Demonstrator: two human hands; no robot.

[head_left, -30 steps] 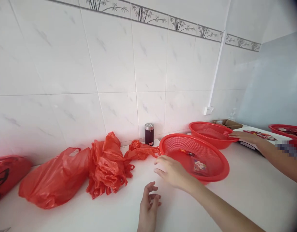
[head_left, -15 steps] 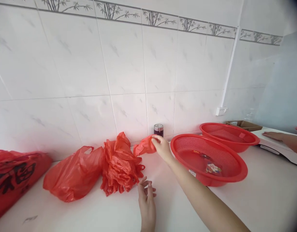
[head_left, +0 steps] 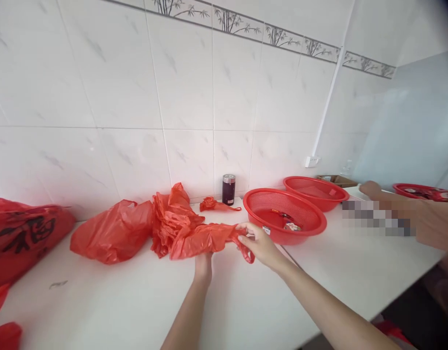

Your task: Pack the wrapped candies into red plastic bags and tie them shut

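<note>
My right hand [head_left: 259, 243] pinches the handle end of a thin red plastic bag [head_left: 205, 238], which stretches leftward to the bunched pile. My left hand [head_left: 204, 265] is behind and beneath that bag; its fingers are hidden by the plastic. The pile of crumpled red plastic bags [head_left: 169, 218] touches the left end of the held bag. A small crumpled red bag [head_left: 211, 204] lies by the wall, beside a dark cup with a silver lid [head_left: 228, 189].
A fuller red plastic bag [head_left: 112, 233] and a large red bag with black characters [head_left: 26, 238] lie left. Two red baskets [head_left: 314, 228] stand right, the nearer holding small packets [head_left: 291, 226]. Beyond are a cardboard box [head_left: 338, 181] and another person's arm [head_left: 391, 199].
My right hand has let go of the small bag by the cup and now grips another bag from the pile. My left hand has moved behind it. The view has shifted rightward.
</note>
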